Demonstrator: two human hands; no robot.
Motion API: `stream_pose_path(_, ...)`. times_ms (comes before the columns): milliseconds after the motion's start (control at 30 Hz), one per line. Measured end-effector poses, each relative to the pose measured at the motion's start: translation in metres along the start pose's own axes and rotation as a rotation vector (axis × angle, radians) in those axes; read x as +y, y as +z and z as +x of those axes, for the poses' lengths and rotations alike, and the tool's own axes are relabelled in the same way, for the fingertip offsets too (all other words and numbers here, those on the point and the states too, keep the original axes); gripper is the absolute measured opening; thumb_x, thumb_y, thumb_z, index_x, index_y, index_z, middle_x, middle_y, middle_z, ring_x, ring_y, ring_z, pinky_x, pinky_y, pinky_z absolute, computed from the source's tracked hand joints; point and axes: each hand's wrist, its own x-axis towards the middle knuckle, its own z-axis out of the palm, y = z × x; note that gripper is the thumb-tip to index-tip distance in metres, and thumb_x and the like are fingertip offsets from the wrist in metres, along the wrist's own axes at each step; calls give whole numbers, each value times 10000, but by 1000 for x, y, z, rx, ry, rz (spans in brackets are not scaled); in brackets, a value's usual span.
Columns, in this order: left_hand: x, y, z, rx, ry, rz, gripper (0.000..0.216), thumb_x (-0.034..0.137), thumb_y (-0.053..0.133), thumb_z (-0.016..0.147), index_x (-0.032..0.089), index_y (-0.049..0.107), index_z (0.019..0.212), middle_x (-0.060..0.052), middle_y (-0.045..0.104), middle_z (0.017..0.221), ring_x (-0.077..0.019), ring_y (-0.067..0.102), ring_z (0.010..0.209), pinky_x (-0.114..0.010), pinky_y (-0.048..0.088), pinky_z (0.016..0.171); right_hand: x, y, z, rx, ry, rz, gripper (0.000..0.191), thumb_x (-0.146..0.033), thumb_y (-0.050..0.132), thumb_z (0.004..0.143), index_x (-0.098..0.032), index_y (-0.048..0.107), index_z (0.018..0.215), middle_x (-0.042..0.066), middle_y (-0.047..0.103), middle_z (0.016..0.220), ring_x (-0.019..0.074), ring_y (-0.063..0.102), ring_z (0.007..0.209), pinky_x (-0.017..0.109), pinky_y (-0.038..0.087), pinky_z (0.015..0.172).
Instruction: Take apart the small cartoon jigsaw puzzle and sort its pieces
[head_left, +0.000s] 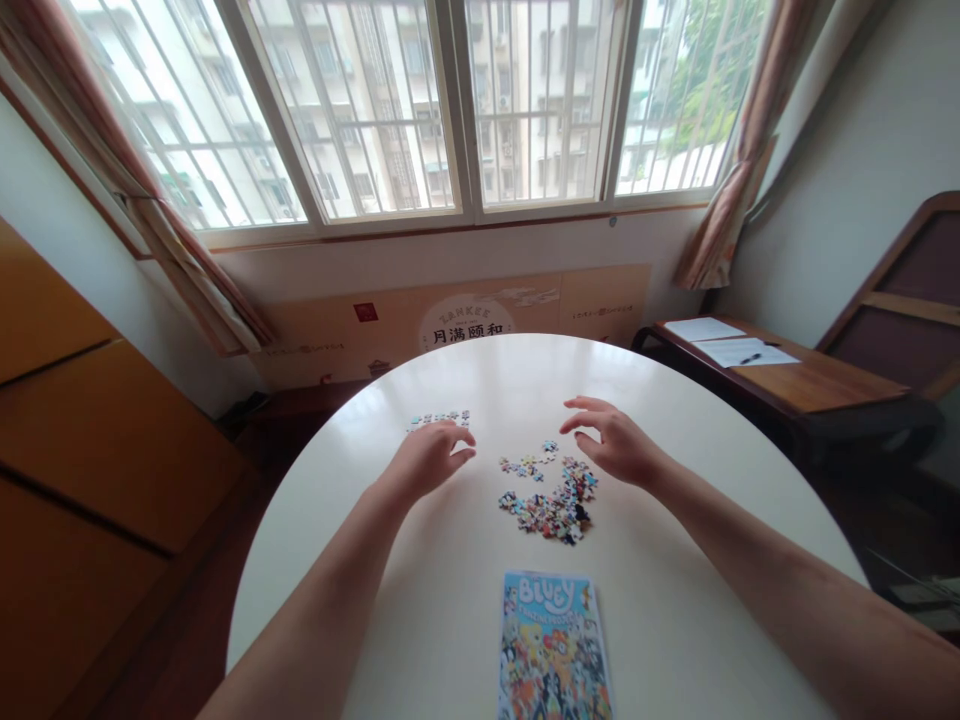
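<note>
A heap of small colourful jigsaw pieces (556, 500) lies in the middle of a round white table (697, 620). My right hand (613, 441) hovers just right of the heap, palm down, fingers apart and curved, holding nothing. My left hand (433, 455) rests on the table with its fingers bent down, beside a short joined row of pieces (439, 419); whether it pinches a piece is hidden. A puzzle picture sheet (553, 648) marked "Bluey" lies near the table's front edge.
A large barred window fills the back wall. A wooden side table (810, 382) with white papers and a pen stands at the right, beside a dark wooden chair. An orange-brown cabinet (82, 440) stands at the left.
</note>
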Motion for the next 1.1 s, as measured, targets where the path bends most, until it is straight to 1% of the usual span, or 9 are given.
stream_pose_path(67,13,3,0,-49,87,-26,158,349,610,866,247,722,914,-22,660,836,-184,606,785,-281,435,712,4,-6,1,-38,3,-28,260,-102,545,796,-230,753,887,75,595,1318,259,479,1328,515,363,1140)
stream_pose_path(167,21,4,0,-111,151,-43,183,390,631,832,221,685,790,-24,659,795,-178,585,742,-280,410,671,10,-17,1,-143,-7,-48,275,-101,556,786,-239,745,929,61,601,1314,250,496,1313,502,370,1140)
stream_pose_path(233,19,4,0,-147,140,-46,226,413,638,805,209,649,709,-24,647,743,-170,564,697,-278,387,628,11,-23,2,-206,-19,-40,285,-127,573,793,-249,732,995,54,624,1281,238,547,1253,483,405,1115)
stream_pose_path(300,16,3,0,-174,98,-50,260,426,635,781,203,614,650,-21,624,680,-161,541,648,-275,360,584,11,-25,2,-232,-28,-25,275,-168,587,813,-257,726,1032,51,646,1242,229,590,1188,463,443,1082)
stream_pose_path(400,15,4,-1,-198,55,-62,283,432,619,766,202,578,606,-15,592,620,-150,513,596,-275,328,542,5,-17,1,-214,-37,-15,227,-221,591,848,-264,746,1009,62,655,1217,238,593,1182,464,454,1068)
stream_pose_path(600,21,8,-1,-192,80,-44,273,417,600,773,205,581,602,-5,577,596,-139,468,559,-276,306,530,-9,10,-3,-247,-102,-54,221,-216,601,857,-258,761,1003,95,610,1303,283,496,1311,499,411,1098)
stream_pose_path(800,23,9,-1,-203,86,-29,297,434,588,796,201,591,612,-8,581,600,-136,450,551,-276,282,527,-11,11,-1,-251,-77,-80,120,-242,644,828,-219,760,843,114,590,1329,319,431,1367,521,381,1110)
stream_pose_path(1000,24,11,-1,-204,103,-23,315,441,580,819,201,592,615,-7,586,606,-137,443,553,-274,281,534,-10,14,-1,-257,-41,-60,111,-295,697,799,-239,769,864,109,591,1331,333,414,1378,541,369,1110)
stream_pose_path(1100,22,12,-1,-199,111,-34,360,483,575,832,199,582,611,-3,565,587,-133,427,543,-276,275,532,-10,17,-1,-239,-35,-69,112,-298,684,816,-239,773,848,104,590,1338,333,410,1380,534,366,1114)
